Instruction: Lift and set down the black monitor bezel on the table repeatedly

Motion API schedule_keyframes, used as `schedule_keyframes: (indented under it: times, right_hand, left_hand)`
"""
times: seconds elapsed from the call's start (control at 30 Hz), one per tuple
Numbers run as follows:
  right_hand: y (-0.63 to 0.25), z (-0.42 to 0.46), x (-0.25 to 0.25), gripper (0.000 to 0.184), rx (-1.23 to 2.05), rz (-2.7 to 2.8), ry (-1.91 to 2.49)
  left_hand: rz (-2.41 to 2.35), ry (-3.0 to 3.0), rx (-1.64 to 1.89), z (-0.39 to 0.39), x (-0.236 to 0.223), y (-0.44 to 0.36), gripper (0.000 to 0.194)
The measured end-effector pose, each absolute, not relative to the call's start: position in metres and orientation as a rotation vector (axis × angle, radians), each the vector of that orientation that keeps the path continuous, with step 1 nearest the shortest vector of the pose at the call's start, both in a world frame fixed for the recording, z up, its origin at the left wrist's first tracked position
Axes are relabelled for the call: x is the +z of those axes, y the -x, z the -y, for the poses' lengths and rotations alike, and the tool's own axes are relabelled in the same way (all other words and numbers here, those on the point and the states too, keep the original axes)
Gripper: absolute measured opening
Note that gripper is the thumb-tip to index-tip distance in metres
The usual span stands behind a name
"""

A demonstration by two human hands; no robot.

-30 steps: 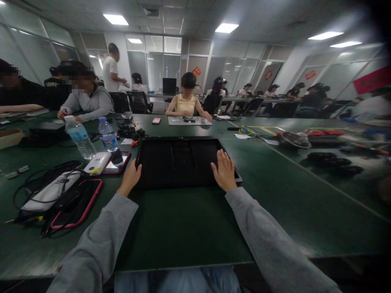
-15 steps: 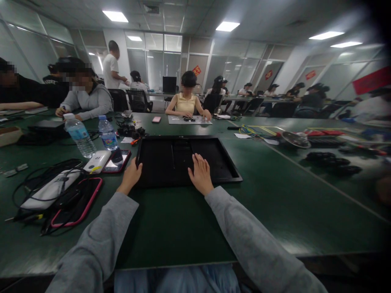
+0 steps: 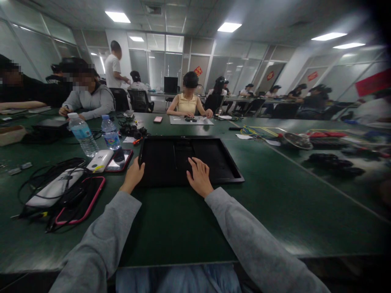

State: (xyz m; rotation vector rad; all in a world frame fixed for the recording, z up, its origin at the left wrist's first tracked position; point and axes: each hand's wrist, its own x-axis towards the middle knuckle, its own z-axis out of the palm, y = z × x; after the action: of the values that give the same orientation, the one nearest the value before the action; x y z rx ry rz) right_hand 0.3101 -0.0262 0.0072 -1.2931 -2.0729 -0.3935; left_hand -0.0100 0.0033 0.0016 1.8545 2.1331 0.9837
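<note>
Now the right hand (image 3: 200,179) has come in from the right rim of the black casing (image 3: 159,160) to near its middle, leaving only the left hand (image 3: 133,176) at an edge. The casing lies flat on the green desk (image 3: 174,228), just ahead of the person. The left grip is closed round its left rim; the right grip is wide and empty, fingers loosely spread — perhaps resting on the inner face, though the dark surface hides any contact.
</note>
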Motion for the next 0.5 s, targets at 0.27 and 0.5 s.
schedule_keyframes:
  times: [0.27,0.5]
  right_hand:
    - [-0.324,0.017,0.005,0.048,-0.386,2.017,1.409]
    - [-0.338,0.010,0.008,0.043,-0.396,1.928,1.376]
  left_hand:
    - [-2.113,-1.852,0.983,-0.006,-0.003,0.011,0.057]
    - [-2.176,-2.050,1.286,0.006,0.012,0.000,0.074]
